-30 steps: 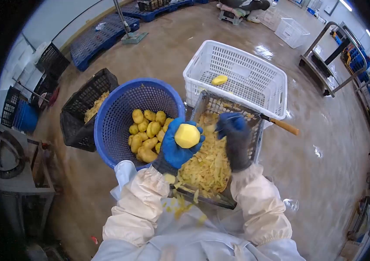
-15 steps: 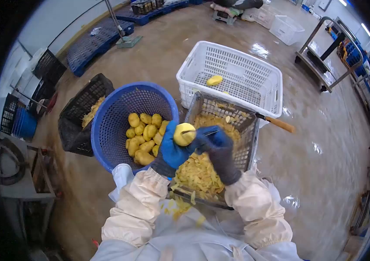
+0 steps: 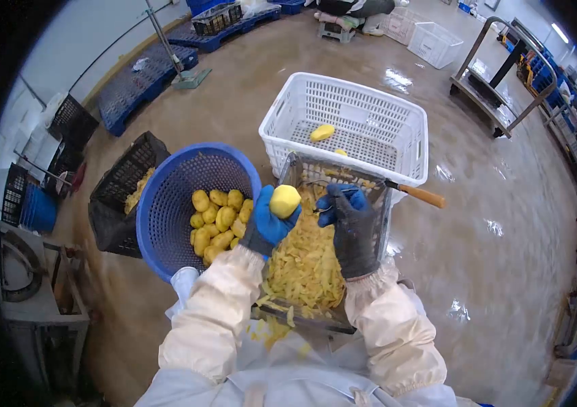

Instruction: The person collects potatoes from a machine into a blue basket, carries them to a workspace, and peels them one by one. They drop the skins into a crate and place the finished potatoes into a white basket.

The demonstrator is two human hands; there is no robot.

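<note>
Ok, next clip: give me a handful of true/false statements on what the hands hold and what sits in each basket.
1. The left hand holds a yellow peeled potato. True.
2. The round blue basket holds potatoes. True.
3. The white crate is packed full of potatoes. False: only one or two yellow pieces lie on its floor.
4. The right hand is bare. False: it wears a dark glove and grips a small tool that is too blurred to identify.
5. The wire basket under the hands is heaped with yellow peelings. True.
6. The wooden-handled tool lies on the floor. False: it rests on the wire basket's rim.
</note>
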